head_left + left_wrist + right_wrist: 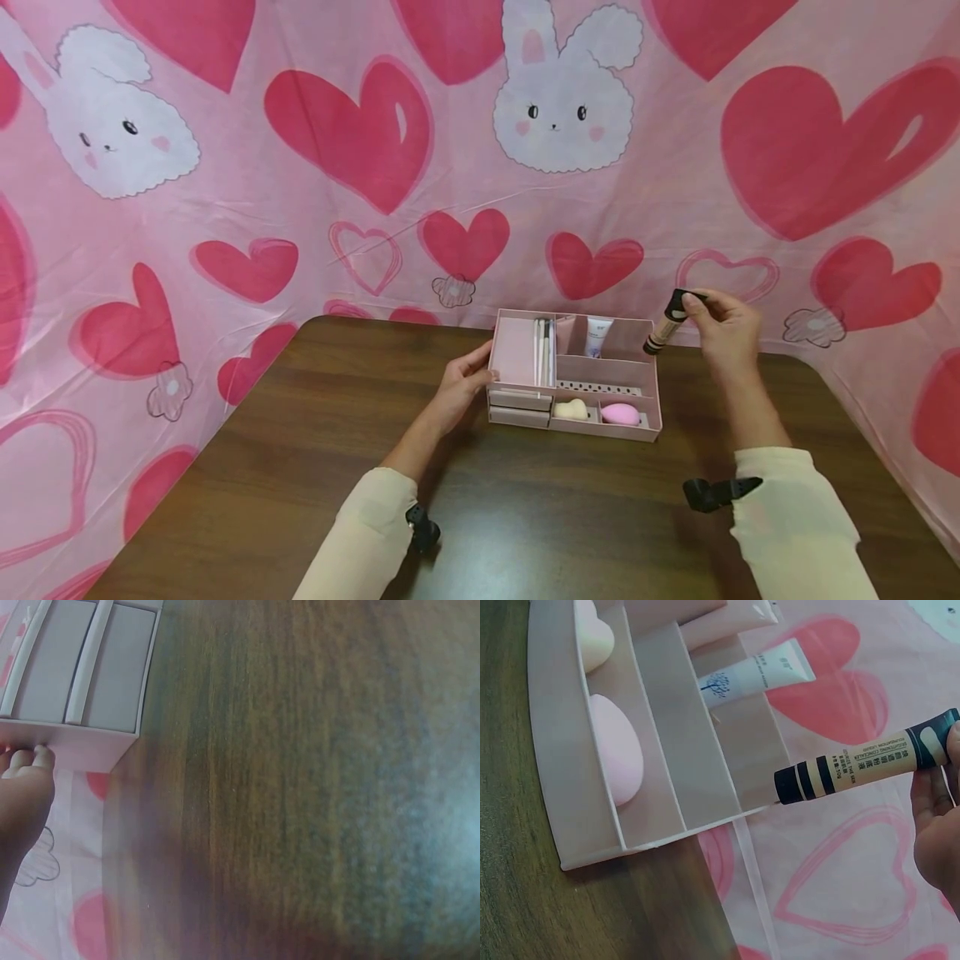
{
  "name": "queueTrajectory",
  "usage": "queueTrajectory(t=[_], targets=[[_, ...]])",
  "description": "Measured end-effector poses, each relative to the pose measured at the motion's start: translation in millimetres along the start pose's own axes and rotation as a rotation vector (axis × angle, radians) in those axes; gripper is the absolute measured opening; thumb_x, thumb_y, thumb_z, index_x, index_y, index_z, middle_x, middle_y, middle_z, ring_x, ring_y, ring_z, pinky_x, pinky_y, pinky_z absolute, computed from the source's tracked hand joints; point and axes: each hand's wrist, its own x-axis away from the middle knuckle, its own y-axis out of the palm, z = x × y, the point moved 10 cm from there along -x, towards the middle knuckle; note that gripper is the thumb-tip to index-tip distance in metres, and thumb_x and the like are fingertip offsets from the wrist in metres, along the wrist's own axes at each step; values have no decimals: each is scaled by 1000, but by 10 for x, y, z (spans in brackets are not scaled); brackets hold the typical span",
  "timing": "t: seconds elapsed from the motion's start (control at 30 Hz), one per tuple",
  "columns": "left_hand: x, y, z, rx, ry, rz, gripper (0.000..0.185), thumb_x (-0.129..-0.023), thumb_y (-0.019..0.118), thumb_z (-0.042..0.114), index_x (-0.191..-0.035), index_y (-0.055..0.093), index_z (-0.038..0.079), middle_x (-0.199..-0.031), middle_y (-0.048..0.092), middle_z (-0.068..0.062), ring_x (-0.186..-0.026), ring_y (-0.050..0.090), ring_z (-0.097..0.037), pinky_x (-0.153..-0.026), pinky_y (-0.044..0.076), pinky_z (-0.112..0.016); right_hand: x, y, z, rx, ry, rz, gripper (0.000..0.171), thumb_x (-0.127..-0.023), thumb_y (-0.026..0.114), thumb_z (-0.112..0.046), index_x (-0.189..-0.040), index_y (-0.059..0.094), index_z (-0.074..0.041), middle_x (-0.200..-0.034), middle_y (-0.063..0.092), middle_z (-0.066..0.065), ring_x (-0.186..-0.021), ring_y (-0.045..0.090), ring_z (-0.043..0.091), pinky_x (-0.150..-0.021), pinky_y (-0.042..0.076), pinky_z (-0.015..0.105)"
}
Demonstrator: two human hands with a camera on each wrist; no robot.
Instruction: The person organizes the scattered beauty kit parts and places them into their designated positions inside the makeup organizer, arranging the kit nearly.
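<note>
My right hand (729, 333) pinches a beige concealer tube (866, 759) by one black end. The tube tilts, its banded black other end (795, 784) right at the rim of a pink makeup organizer (521, 342), at the back right corner. At the organizer's left side, my left hand (459, 389) rests its fingers against the wall, thumb by the top edge. In a back compartment a white tube (597, 336) leans beside a pink tube (566, 329). A cream makeup sponge (572, 409) and a pink makeup sponge (621, 414) sit in the front compartments.
Slim makeup brushes (542, 350) stand in the organizer's left part, above two small drawers (519, 408). The brown wooden table (300, 467) carries it near the back edge. A pink cloth with hearts and rabbits (450, 167) hangs behind.
</note>
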Motion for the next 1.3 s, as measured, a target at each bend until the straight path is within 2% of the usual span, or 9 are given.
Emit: queueTrajectory(t=[0.13,0.33,0.43,0.53,0.67,0.8,0.97,1.13,1.3], targets=[[2,2,2,-4,-8,3,64,-93,51,-8,-154,33,-8,-163,31,-26,-136,45,-22,-95,47,-12,-10,60,56,67,0,-10,10,-88,71,7,-89,78,1,-72,74,-21,-66,63,-8,-69,49,8],[-3,-1,9,-9,-5,1,65,-92,52,-7,-154,33,-8,-163,32,-25,-139,43,-27,-96,47,-13,-32,130,237,167,68,-34,35,-89,68,8,-79,76,-24,-69,70,-27,-65,61,-10,-66,48,6],[-6,7,12,-8,-6,-7,66,-91,52,-7,-154,33,-8,-164,31,-23,-143,39,-30,-97,46,-12,-30,176,343,197,119,-64,39,-90,68,6,-77,73,-30,-67,68,-27,-65,60,-11,-66,48,6],[-10,7,6,-7,-8,-11,66,-91,51,-8,-154,32,-8,-164,30,-22,-145,36,-31,-98,45,-12,-14,252,438,224,161,-114,31,-92,69,3,-80,75,-26,-67,67,-29,-66,59,-11,-68,47,6],[-9,6,-2,-3,-9,-9,66,-92,51,-8,-154,32,-8,-164,31,-23,-143,39,-29,-97,46,-12,34,362,521,290,194,-191,9,-93,69,-2,-92,76,-6,-68,65,-31,-69,57,-11,-67,46,7],[-10,10,-7,6,-8,-4,65,-92,51,-7,-154,33,-8,-163,32,-23,-135,46,-21,-94,48,-11,88,390,663,369,222,-242,20,-94,69,-7,-105,72,9,-69,63,-36,-72,57,-12,-68,45,8],[-12,15,-4,10,-2,-1,65,-92,51,-8,-154,33,-8,-163,32,-24,-139,44,-23,-96,47,-11,165,372,710,438,242,-271,34,-95,70,-11,-116,67,16,-68,58,-39,-73,55,-13,-69,44,7],[-10,8,4,5,7,0,64,-92,51,-8,-154,33,-9,-163,32,-25,-142,40,-29,-97,46,-11,180,343,726,466,217,-275,32,-94,70,-10,-115,68,15,-69,57,-40,-72,54,-13,-67,43,7],[-11,-3,4,0,5,2,64,-92,51,-8,-154,34,-8,-162,33,-24,-135,46,-23,-95,47,-11,181,320,758,488,208,-283,31,-94,71,-10,-114,69,14,-69,55,-39,-72,52,-13,-67,43,6]])
